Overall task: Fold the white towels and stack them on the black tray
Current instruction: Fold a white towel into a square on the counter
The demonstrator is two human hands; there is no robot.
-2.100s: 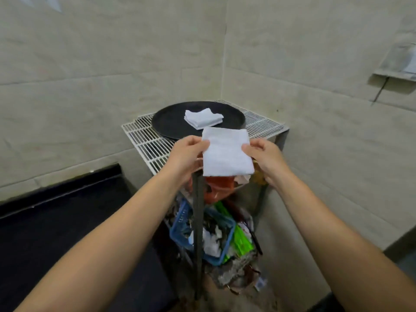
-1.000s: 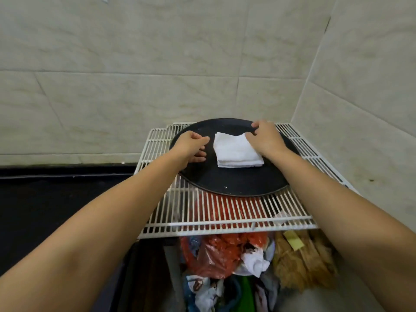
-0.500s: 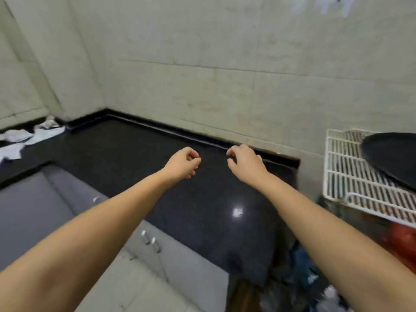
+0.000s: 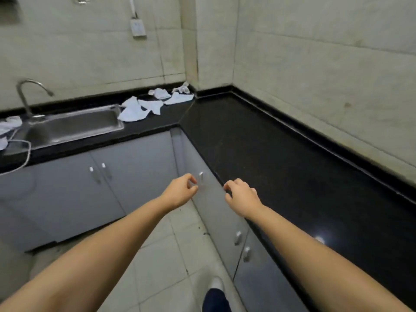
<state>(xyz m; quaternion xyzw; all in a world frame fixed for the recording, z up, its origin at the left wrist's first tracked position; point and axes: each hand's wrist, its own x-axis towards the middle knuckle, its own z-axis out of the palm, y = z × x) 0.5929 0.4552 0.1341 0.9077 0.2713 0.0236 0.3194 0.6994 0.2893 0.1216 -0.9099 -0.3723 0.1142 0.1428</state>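
Note:
Several crumpled white towels (image 4: 144, 108) lie unfolded on the black countertop (image 4: 258, 149), between the sink and the far corner. More white cloth (image 4: 9, 127) shows at the left edge beside the sink. My left hand (image 4: 180, 191) and my right hand (image 4: 242, 195) hang in the air in front of the cabinets, both empty with fingers loosely curled. They are far short of the towels. The black tray is out of view.
A steel sink (image 4: 72, 127) with a curved tap (image 4: 29, 91) sits at the left. Grey cabinet doors (image 4: 126, 172) run under the L-shaped counter. A white cable (image 4: 20, 154) hangs over the counter edge. Tiled floor (image 4: 175, 255) lies below.
I set the folded towel on the stack on the tray and let go. The view then swung left, away from the wire rack, to the counter corner with the loose towels. Both hands are empty.

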